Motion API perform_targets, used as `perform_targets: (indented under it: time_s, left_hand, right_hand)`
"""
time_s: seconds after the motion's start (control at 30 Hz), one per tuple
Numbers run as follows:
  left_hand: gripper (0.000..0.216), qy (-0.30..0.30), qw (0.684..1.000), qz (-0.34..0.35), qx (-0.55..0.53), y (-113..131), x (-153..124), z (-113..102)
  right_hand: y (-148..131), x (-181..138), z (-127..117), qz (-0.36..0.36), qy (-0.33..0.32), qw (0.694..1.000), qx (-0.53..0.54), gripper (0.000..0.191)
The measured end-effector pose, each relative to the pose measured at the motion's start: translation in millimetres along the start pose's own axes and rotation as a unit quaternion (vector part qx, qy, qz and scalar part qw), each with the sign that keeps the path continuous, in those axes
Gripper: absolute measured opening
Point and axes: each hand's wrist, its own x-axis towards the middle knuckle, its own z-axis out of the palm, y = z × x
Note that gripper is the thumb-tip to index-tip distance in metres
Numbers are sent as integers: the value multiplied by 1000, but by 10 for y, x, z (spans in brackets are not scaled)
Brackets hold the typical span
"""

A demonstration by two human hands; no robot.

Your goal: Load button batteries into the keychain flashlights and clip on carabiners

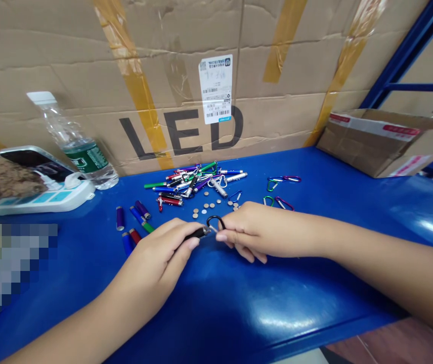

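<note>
My left hand [163,253] grips a small black penlight [197,234], its end pointing right. A black carabiner [214,219] sits at that end, and my right hand [254,230] pinches its other side between thumb and fingers. Whether the carabiner is hooked on the penlight is too small to tell. Just beyond my hands lie several button cells [204,208] and a pile of coloured penlights [189,183] with carabiners. Loose coloured tubes [135,235] lie left of my left hand. More carabiners [279,202] lie beyond my right wrist.
A large cardboard box [186,91] marked LED stands behind the blue table [216,313]. On the left are a water bottle [87,156], a power strip [60,199], a phone [38,159] and a brown fluffy thing [2,182]. A small open carton [372,144] stands at right.
</note>
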Motion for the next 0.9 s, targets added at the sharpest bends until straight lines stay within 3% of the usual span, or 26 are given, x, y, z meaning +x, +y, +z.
perform_targets:
  time_s: [0.17, 0.47, 0.9]
  left_hand:
    - [24, 6, 1000, 30, -2, 7, 23, 6]
    - [26, 21, 1000, -2, -8, -5, 31, -57]
    - [25, 17, 1000, 6, -5, 1, 20, -85]
  right_hand:
    - [7, -11, -26, -3, -28, 1000, -4, 39]
    - [16, -23, -40, 15, -34, 996, 85, 37]
    - [-1, -15, -32, -5, -12, 999, 48, 40]
